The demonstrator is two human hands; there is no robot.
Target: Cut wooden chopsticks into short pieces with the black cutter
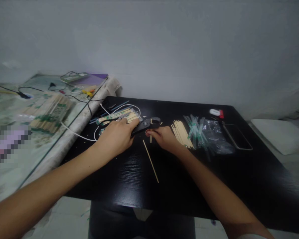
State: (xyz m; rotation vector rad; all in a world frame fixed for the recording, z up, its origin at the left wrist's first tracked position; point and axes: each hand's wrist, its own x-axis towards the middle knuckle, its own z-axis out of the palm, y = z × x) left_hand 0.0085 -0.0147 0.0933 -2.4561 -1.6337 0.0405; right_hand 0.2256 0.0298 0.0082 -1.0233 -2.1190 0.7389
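My left hand (118,132) is closed around a pair of black shears (145,124), whose jaws point right. A thin wooden stick (150,137) stands roughly upright at the jaws, and my right hand (165,136) pinches it; whether it is one stick or two is hard to tell. Just below the hands, a single wooden stick (150,161) lies slanted on the black table (129,186). To the right of my right hand is a pile of bare wooden sticks (181,133). Behind my left hand lie wrapped chopsticks (117,115), partly hidden.
Clear and green wrappers (195,127) lie beside a crumpled plastic bag (218,136). Farther right are a phone (237,136) and a white case (215,113). A white cable (77,134) crosses the left edge. Bundled chopsticks (49,114) rest on the adjoining glass-topped table.
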